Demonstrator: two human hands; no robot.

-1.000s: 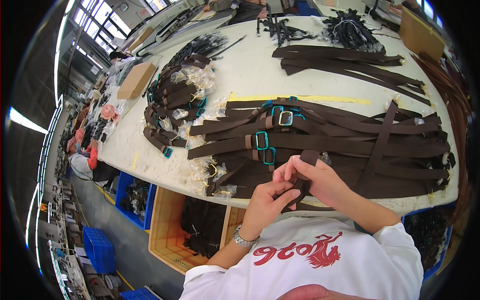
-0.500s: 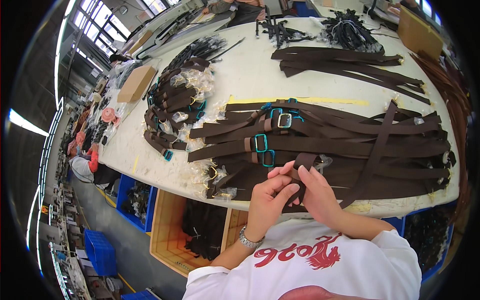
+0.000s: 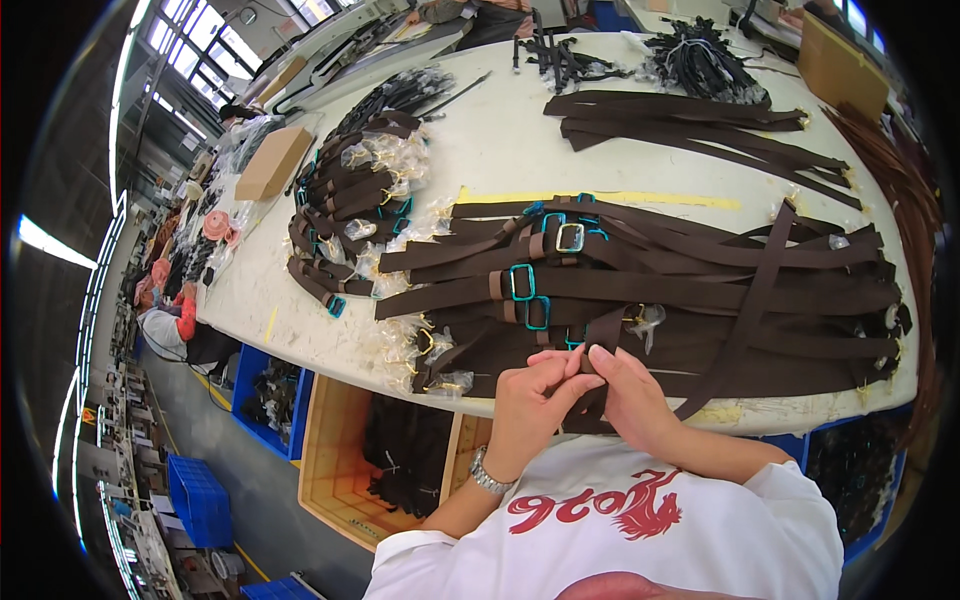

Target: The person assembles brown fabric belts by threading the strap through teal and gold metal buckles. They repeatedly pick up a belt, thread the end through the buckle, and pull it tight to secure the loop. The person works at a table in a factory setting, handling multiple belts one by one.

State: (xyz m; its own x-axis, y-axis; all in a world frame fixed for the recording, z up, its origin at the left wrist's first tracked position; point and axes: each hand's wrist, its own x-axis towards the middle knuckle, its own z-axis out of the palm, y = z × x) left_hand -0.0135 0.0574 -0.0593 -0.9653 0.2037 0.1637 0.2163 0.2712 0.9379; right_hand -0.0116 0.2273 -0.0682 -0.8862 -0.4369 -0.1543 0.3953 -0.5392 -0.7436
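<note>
My left hand (image 3: 533, 398) and my right hand (image 3: 637, 402) meet at the near edge of the table, both closed on a dark brown strap (image 3: 604, 328). My right thumb presses on the strap, while my left thumb and fingers pinch it from the other side. A teal buckle (image 3: 575, 339) peeks out just beyond my fingertips, partly hidden. Beside the strap lies a clear plastic-wrapped piece with a gold tie (image 3: 648, 320). Beyond my hands, layered brown straps (image 3: 680, 290) carry teal rectangular buckles (image 3: 522, 283). One long strap (image 3: 750, 305) crosses them at a slant.
Bundled straps with plastic-wrapped ends (image 3: 345, 215) lie to the left. More flat straps (image 3: 690, 130) and black bundles (image 3: 700, 62) are at the back. A wooden bin (image 3: 330, 470) stands below the table's front edge. A cardboard box (image 3: 843, 68) sits far right.
My fingers have shifted slightly on the strap, and its upper loop looks flatter. A teal buckle beside my fingertips and the gold tie on the plastic-wrapped piece now show.
</note>
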